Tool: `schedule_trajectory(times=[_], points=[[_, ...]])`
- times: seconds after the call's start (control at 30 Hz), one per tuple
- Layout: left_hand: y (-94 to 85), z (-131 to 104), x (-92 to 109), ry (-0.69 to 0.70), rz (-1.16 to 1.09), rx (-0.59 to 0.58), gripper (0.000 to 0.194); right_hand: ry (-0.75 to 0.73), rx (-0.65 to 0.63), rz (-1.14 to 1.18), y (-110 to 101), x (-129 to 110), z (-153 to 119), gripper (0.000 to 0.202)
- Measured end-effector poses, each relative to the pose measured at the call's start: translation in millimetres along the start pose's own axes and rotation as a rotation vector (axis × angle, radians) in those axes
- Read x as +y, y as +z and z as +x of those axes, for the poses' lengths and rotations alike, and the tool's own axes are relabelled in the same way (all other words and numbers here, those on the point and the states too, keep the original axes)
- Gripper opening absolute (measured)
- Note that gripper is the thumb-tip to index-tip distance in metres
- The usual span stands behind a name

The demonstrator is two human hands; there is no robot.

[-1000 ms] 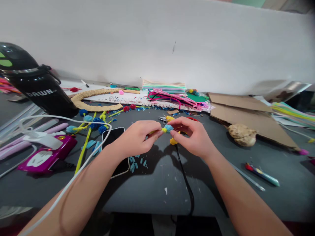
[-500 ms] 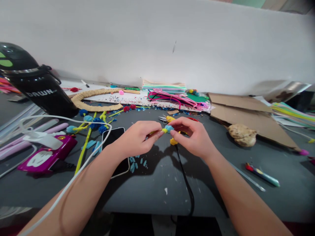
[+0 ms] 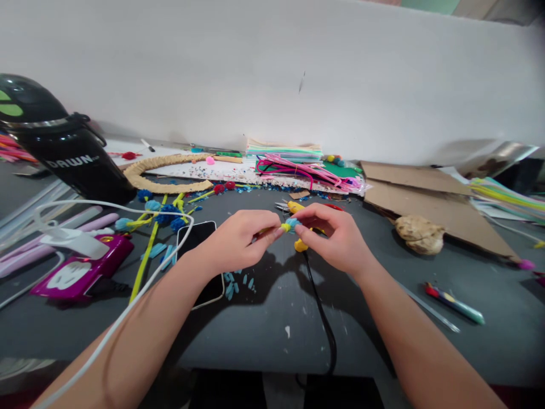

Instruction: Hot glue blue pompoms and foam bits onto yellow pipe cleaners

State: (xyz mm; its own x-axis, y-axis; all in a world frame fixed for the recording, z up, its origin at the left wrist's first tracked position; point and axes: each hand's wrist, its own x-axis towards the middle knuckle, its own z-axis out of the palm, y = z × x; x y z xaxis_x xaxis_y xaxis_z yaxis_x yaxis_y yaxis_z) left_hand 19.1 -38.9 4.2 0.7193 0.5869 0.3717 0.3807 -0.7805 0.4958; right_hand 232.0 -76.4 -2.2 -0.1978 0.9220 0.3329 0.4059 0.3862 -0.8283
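My left hand (image 3: pixel 247 238) pinches the yellow end of a small yellow and light blue piece (image 3: pixel 291 225) above the grey table. From the other side, the thumb and fingers of my right hand (image 3: pixel 334 236) close on its light blue part. Just behind and below the fingers lies a yellow-handled tool (image 3: pixel 294 207) with metal tips, partly hidden by my right hand. Light blue scraps (image 3: pixel 230 287) are scattered below my left hand. A phone (image 3: pixel 208 289) lies partly under my left forearm.
A black bottle (image 3: pixel 80 159), a purple power adapter (image 3: pixel 85 270) and a white cable (image 3: pixel 128 307) are at left. Blue pompoms on yellow stems (image 3: pixel 149 244) lie near a beige ring (image 3: pixel 140 173). Cardboard (image 3: pixel 451 218), a tan lump (image 3: pixel 419 233) and a pen-like tool (image 3: pixel 455 304) are at right.
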Motion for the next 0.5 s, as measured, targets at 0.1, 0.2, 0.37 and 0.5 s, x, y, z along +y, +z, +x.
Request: schedule_trajectory(times=[0.1, 0.2, 0.37, 0.5], points=[[-2.2, -0.1, -1.1, -0.019, 0.004, 0.006, 0.027, 0.006, 0.014, 0.062, 0.2, 0.1, 0.9, 0.019], [-7.6, 0.3, -4.5, -0.071, 0.018, 0.046, 0.027, 0.010, 0.147, 0.141, -0.3, -1.4, 2.2, 0.020], [-18.2, 0.0, -13.8, -0.200, 0.079, 0.216, 0.033, 0.007, 0.225, 0.054, 6.5, -3.5, -0.6, 0.021], [-22.3, -0.2, -18.6, -0.263, 0.057, 0.317, 0.030, -0.066, -0.150, -0.204, 29.6, -2.1, -6.0, 0.035]])
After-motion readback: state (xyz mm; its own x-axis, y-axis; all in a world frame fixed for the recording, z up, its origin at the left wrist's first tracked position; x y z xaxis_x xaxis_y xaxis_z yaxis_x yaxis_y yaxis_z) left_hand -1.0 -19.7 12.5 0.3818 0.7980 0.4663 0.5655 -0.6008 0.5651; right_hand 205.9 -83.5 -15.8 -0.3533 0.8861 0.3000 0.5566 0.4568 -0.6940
